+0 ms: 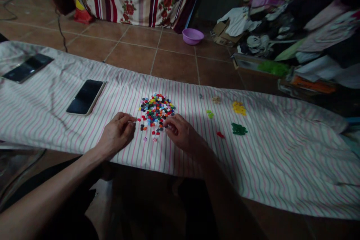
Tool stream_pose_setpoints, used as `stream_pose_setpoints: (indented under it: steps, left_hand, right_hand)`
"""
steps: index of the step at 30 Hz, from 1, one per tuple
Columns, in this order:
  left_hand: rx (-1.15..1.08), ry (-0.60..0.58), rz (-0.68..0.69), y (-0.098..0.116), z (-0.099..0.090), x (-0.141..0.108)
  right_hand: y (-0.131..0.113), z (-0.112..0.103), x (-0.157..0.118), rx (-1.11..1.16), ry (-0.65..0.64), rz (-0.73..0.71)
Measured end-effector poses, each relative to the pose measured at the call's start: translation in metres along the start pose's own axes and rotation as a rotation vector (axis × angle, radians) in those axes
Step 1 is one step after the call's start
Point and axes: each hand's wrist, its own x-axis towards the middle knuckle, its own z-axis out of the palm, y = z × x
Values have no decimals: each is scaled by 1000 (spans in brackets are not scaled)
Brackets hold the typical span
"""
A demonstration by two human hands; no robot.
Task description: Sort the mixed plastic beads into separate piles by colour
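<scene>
On the striped cloth [267, 165], a heap of small mixed-colour pieces [156, 110] lies just in front of both hands. To its right, 4 little sorted groups lie apart from each other: yellow pieces [239, 108], dark green pieces [239, 129], a few light green pieces [209, 114] and 1 or 2 red pieces [220, 134]. It seems that each colour gets its own place, well away from the heap, so that the colours do not mix again.

The left hand [116, 135] rests at the heap's lower left edge, its fingers curled narrow; the fingertips seem to pinch something small, but I cannot tell for sure (it is too small). The right hand [181, 132] lies at the lower right edge, fingers bent close together and touching the nearest pieces. A few loose pieces sit between the 2 hands. Farther left, 2 phones [86, 96] lie flat on the cloth, out of the way.
</scene>
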Motion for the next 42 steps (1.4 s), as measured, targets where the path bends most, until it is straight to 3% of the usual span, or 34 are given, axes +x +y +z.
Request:
stream_pose_setpoints:
  steps: [3, 12, 25, 33, 42]
  left_hand:
    - [-25, -77, 33, -5, -2, -2]
    - [12, -247, 349, 3, 10, -16]
    - [125, -126, 452, 16, 28, -17]
    - [137, -63, 476, 17, 35, -16]
    - [161, -120, 399, 20, 36, -11]
  right_hand:
    - [-5, -2, -3, 27, -48, -30]
    - [-17, 3, -14, -27, -176, -49]
    - [-20, 13, -8, -190, -194, -93]
    - [-30, 7, -10, -199, -178, -76]
    - [-28, 8, -11, -102, -135, -27]
